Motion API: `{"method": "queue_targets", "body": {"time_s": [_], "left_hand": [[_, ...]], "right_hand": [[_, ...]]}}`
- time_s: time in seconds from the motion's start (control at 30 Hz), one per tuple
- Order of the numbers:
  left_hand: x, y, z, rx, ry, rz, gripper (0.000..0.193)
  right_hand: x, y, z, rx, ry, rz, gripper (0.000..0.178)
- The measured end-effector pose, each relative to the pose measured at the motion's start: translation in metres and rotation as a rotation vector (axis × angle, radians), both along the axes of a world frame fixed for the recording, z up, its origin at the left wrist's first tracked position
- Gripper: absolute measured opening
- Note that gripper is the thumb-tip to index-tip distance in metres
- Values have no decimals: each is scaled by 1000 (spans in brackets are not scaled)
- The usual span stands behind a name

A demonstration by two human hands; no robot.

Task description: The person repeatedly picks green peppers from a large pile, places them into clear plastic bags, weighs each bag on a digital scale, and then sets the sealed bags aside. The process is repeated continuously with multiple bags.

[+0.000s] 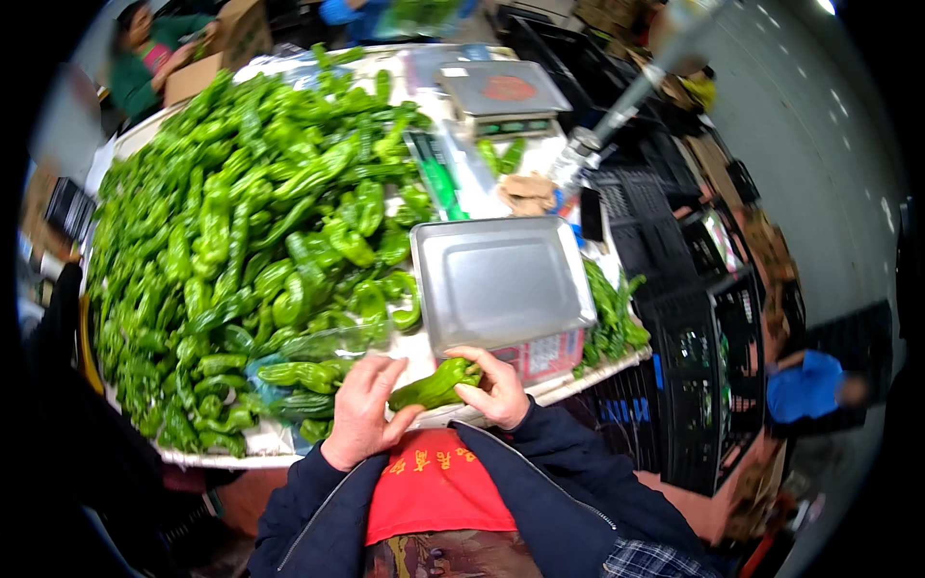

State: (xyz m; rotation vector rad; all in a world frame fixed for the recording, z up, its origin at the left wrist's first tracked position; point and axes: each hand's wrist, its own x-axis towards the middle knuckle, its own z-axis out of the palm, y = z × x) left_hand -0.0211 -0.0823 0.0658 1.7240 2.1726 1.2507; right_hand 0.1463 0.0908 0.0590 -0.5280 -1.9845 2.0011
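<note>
Left hand (pixel 366 407) and right hand (pixel 497 388), curled, by the table (pixel 416 353).
Its pepper pile (pixel 252 212) sits left, maybe for easy reach; the tray (pixel 506 279) lies just past the hands. At the near edge both grip 1 pepper (pixel 432 386) by its ends, likely to keep it steady.

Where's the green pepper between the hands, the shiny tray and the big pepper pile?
Green pepper (pixel 430 387): head view, on its middle.
Shiny tray (pixel 506 279): head view, on its flat top.
Pepper pile (pixel 231 241): head view, near its centre.
</note>
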Motion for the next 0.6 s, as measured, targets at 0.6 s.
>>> {"method": "queue_targets", "body": {"time_s": [0.6], "left_hand": [[69, 83, -36, -269, -681, -346, 48]], "right_hand": [[73, 15, -10, -207, 113, -215, 57]]}}
